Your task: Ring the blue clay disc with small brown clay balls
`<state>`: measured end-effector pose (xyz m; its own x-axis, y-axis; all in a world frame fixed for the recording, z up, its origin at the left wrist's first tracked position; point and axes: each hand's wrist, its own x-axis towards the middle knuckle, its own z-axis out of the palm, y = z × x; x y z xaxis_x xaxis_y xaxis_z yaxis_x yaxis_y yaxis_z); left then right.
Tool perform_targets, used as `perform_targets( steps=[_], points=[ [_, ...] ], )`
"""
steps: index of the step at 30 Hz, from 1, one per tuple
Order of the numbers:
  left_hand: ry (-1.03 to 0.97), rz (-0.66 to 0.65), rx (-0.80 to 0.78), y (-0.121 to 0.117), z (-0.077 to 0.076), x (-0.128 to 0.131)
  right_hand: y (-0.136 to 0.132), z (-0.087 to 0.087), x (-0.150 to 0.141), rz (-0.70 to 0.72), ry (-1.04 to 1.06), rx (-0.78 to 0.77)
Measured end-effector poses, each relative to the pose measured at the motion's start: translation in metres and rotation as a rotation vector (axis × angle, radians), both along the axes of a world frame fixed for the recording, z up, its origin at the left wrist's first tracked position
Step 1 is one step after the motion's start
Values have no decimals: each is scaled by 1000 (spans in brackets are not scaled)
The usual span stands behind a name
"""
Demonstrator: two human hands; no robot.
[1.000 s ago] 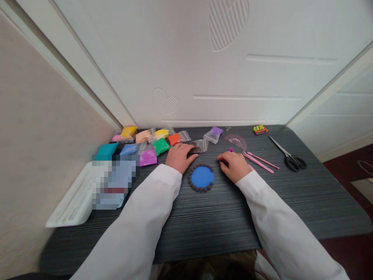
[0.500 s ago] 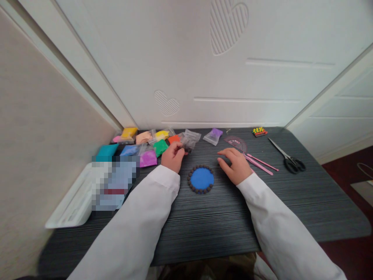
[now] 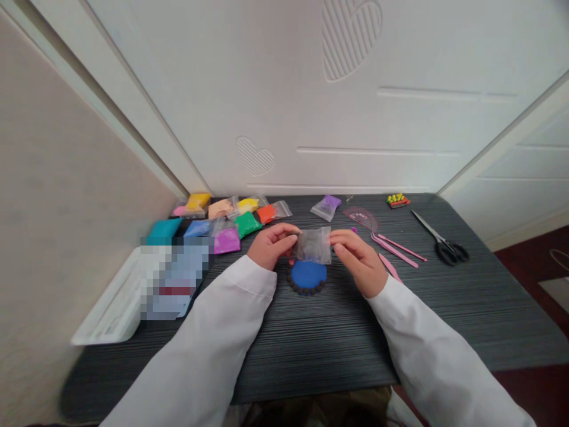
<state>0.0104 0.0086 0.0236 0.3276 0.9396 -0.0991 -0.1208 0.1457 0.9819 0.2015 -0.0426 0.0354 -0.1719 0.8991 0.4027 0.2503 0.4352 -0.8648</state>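
Note:
A small clear plastic bag (image 3: 313,245) is held up between both hands just above a blue clay disc (image 3: 307,275) ringed with small dark balls. My left hand (image 3: 270,244) pinches the bag's left edge. My right hand (image 3: 359,257) pinches its right edge. The bag hides the disc's far rim. Both arms wear white sleeves.
Several small bags of coloured clay (image 3: 226,219) lie at the back left, and a purple one (image 3: 326,206) farther right. Pink modelling tools (image 3: 395,249), a pink protractor (image 3: 361,217), black scissors (image 3: 440,240) and a small coloured piece (image 3: 397,200) lie right. A white tray (image 3: 116,302) sits at left.
My left hand picked the clear bag up from the row of bags and brought it over the blue disc. My right hand left the table and took the bag's other edge.

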Motion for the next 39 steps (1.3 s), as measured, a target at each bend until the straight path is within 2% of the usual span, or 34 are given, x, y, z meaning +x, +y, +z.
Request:
perform_targets(
  steps=[7, 15, 19, 25, 27, 33, 39],
  points=[
    [-22, 63, 37, -6, 3, 5, -3, -3, -2, -33, 129, -83],
    [-93, 67, 11, -10, 6, 9, 1, -4, 1, 5, 10, -34],
    [-89, 25, -17, -8, 2, 7, 1, -4, 1, 86, -39, -74],
    [-82, -75, -65, -6, 0, 5, -1, -1, -2, 245, -129, -42],
    [-80, -121, -84, -7, 1, 4, -1, -3, -2, 229, -121, -30],
    [-88, -200, -108, -11, 5, 4, -1, -8, -4, 52, -126, 60],
    [-86, -277, -118, -11, 3, 5, -3, -8, -6, 13, -257, 187]
  ],
)
